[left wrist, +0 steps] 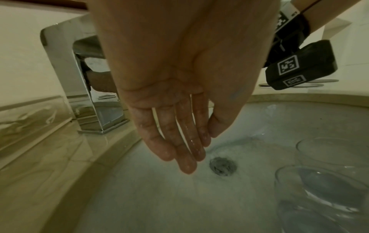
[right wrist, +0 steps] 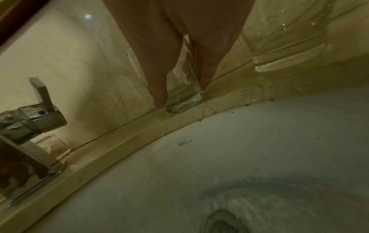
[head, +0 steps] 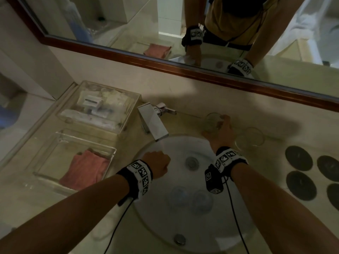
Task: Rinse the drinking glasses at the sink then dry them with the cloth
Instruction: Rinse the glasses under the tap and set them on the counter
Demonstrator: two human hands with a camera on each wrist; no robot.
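Note:
My right hand [head: 218, 126] grips a clear drinking glass [head: 211, 121] that stands upright on the counter ledge behind the sink [head: 165, 226]. In the right wrist view, thumb and fingers wrap round this glass [right wrist: 182, 93] near its base. A second glass [head: 250, 137] stands just right of it, also seen in the right wrist view [right wrist: 287, 47]. Two more glasses [head: 180, 197] [head: 202, 200] lie in the white basin. My left hand [left wrist: 199, 149] hovers wet over the drain [left wrist: 223, 167], fingers straight and holding nothing. A pink cloth [head: 86, 167] lies in a clear tray [head: 45, 173] at the left.
A chrome square faucet [head: 153, 121] stands behind the basin, left of the held glass. A clear lidded box [head: 99, 107] of toiletries sits beyond the tray. Several dark round coasters [head: 299, 158] lie on the counter to the right. A framed mirror [head: 128, 24] runs along the back wall.

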